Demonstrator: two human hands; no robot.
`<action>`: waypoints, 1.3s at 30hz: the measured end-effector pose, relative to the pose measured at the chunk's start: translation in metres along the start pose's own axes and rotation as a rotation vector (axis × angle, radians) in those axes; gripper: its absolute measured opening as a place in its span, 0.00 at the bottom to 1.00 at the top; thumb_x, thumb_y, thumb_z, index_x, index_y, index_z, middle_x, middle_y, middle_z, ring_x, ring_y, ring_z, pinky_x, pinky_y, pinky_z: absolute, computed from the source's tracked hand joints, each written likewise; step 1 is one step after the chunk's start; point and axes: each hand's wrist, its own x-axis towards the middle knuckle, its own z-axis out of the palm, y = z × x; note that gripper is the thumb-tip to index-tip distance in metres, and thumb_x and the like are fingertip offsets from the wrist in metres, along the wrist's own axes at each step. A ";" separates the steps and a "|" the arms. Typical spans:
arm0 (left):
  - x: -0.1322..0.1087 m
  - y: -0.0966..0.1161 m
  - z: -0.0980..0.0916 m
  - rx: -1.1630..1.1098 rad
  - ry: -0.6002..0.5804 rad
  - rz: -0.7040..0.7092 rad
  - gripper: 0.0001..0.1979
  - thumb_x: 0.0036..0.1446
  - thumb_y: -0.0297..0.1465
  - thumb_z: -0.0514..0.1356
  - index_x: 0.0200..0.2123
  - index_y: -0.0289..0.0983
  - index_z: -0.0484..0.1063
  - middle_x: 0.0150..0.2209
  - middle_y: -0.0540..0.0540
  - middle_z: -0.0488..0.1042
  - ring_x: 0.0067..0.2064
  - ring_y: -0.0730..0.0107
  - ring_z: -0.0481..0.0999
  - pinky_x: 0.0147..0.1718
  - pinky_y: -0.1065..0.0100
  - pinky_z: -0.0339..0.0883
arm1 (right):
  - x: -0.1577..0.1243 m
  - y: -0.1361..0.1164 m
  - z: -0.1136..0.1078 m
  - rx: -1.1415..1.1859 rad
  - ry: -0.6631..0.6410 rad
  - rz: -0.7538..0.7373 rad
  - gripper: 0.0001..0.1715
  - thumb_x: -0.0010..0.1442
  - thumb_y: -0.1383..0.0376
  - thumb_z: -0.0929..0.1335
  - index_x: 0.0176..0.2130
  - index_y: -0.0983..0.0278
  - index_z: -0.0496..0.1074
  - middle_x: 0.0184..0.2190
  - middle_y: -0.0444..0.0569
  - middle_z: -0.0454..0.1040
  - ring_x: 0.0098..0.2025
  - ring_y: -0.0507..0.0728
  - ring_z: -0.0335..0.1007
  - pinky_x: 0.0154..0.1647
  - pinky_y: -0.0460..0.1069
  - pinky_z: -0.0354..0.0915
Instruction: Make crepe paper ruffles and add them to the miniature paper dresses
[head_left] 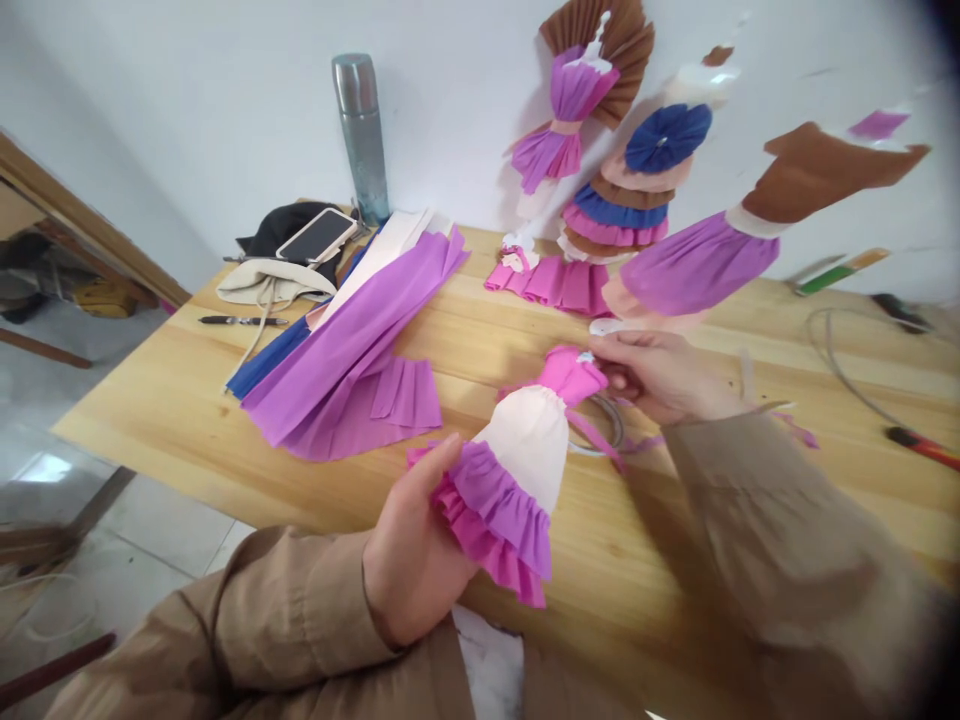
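Observation:
A miniature paper dress (526,440) lies tilted between my hands, with a pink bodice, a white skirt and ruffles in purple and pink at the hem. My left hand (420,545) is closed round the ruffled hem from below, thumb on top. At the bodice's upper edge, the fingertips of my right hand (652,372) are pinched together, next to a small pale-blue piece (586,357) on the bodice. Whether the pinch grips the bodice or a tiny thing at it is hidden. Behind the dress lies a roll of tape (616,425), partly covered.
Folded purple crepe paper (360,350) lies left, near a phone (317,236), a pen (241,320) and an upright flask (361,140). Several finished paper dresses (701,260) stand along the wall. A pencil (844,272) and a red-handled tool (922,447) lie right.

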 end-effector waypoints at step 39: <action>0.108 0.001 0.007 0.137 -0.255 0.107 0.14 0.65 0.36 0.57 0.48 0.35 0.73 0.51 0.39 0.77 0.53 0.62 0.76 0.63 0.57 0.62 | 0.002 -0.129 0.030 -0.147 0.389 -0.929 0.11 0.54 0.76 0.67 0.23 0.65 0.73 0.17 0.39 0.68 0.18 0.45 0.61 0.18 0.44 0.57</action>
